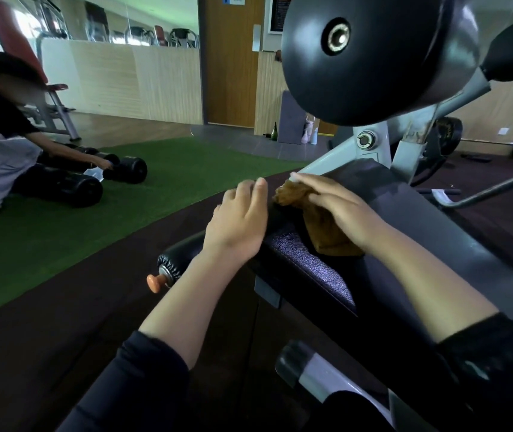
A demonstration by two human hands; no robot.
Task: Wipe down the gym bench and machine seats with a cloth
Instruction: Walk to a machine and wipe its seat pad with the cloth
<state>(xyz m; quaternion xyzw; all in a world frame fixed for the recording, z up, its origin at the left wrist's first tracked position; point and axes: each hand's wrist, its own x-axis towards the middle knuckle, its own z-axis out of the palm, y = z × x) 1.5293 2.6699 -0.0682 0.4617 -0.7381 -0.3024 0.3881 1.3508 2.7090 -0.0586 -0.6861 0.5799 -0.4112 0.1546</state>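
A dark padded machine seat (311, 263) slopes up toward a large black roller pad (370, 54). The right hand (339, 207) presses a brown cloth (320, 226) flat onto the seat, fingers straight and together. The left hand (239, 219) rests on the seat's near edge, fingers relaxed. Wiping appears underway; next, the cloth likely needs sweeping across the uncovered padding.

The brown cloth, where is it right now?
In the head view, the brown cloth lies right of centre on the dark padded bench seat, pressed flat under the right hand, with the left hand resting on the seat's edge beside it.
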